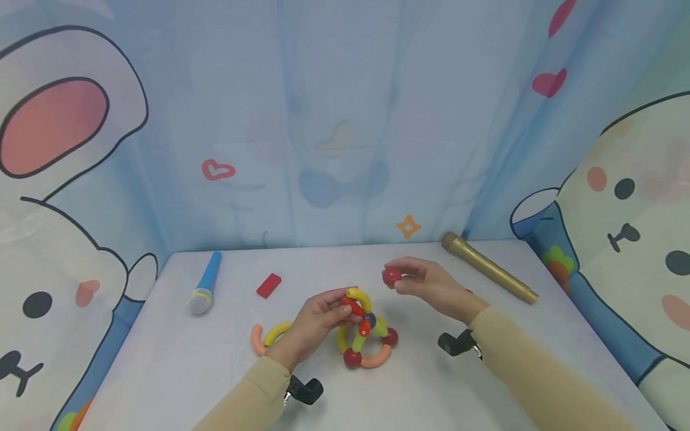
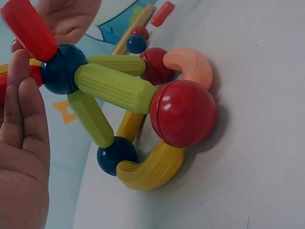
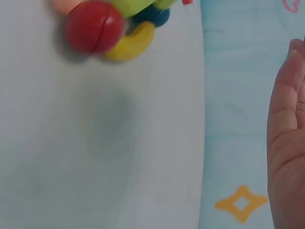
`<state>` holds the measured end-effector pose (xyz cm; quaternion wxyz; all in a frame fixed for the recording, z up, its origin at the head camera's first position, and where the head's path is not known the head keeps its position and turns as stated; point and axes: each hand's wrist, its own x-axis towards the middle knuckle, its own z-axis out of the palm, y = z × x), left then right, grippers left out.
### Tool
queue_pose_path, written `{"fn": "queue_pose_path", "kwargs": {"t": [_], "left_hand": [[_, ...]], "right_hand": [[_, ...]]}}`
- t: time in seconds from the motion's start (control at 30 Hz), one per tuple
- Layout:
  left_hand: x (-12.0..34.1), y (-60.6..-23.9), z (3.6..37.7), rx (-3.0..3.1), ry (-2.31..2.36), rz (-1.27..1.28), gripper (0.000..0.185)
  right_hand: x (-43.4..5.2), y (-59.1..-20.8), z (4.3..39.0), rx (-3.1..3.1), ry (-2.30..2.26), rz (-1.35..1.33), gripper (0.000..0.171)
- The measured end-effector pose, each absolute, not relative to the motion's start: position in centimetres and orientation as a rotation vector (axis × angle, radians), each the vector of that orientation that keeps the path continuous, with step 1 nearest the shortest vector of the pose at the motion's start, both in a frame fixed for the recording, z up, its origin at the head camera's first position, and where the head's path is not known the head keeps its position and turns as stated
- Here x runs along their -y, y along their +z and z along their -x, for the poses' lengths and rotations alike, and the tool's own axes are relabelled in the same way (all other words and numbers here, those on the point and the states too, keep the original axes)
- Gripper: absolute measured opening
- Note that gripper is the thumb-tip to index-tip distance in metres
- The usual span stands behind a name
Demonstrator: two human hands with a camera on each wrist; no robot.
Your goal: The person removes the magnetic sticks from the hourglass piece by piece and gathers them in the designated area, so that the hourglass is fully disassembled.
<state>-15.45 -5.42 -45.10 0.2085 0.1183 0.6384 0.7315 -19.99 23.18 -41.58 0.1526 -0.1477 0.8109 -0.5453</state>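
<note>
Magnetic rod-and-ball toy (image 1: 363, 332) stands on the white table (image 1: 162, 371), under the fingertips of the left hand (image 1: 318, 323). That hand's fingers are curled over the toy's top and pinch its red and yellow upper rods; in the left wrist view the fingers (image 2: 21, 109) lie alongside a dark blue ball joint from which green rods run down to a big red ball and a yellow curved piece on the table.

Just beyond and to the right of those fingers, the right hand (image 1: 431, 284) hovers above the table and pinches a loose red ball (image 1: 390, 276) between thumb and fingertips, apart from the toy.

Left of the left hand lie an orange and a yellow curved piece (image 1: 268, 337), farther off a red block (image 1: 268, 285) and a blue toy microphone (image 1: 205, 290). Beyond the right hand lies a gold microphone (image 1: 487, 266). A pale blue cloth backdrop (image 1: 345, 120) with cartoon rabbits and hearts closes off the table's far edge and sides.
</note>
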Motion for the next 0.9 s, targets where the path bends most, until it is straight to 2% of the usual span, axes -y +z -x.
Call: {"fn": "queue_pose_path", "kwargs": {"t": [0.37,0.57,0.9], "left_hand": [[5.2,-45.0,15.4,-1.788,2.034,-0.335,0.042],[5.2,-45.0,15.4,-1.802,2.028,-0.330,0.042],[5.3,-44.9,15.3,-1.788,2.043,-0.334,0.042]], "right_hand": [[-33.2,-44.0,17.0,-2.496,-1.473,0.125,0.070],[-38.0,-46.1,15.6,-2.598,-1.381,0.069,0.067],[-40.0,-47.8,14.9,-2.569,-1.361,-0.101,0.077]]}}
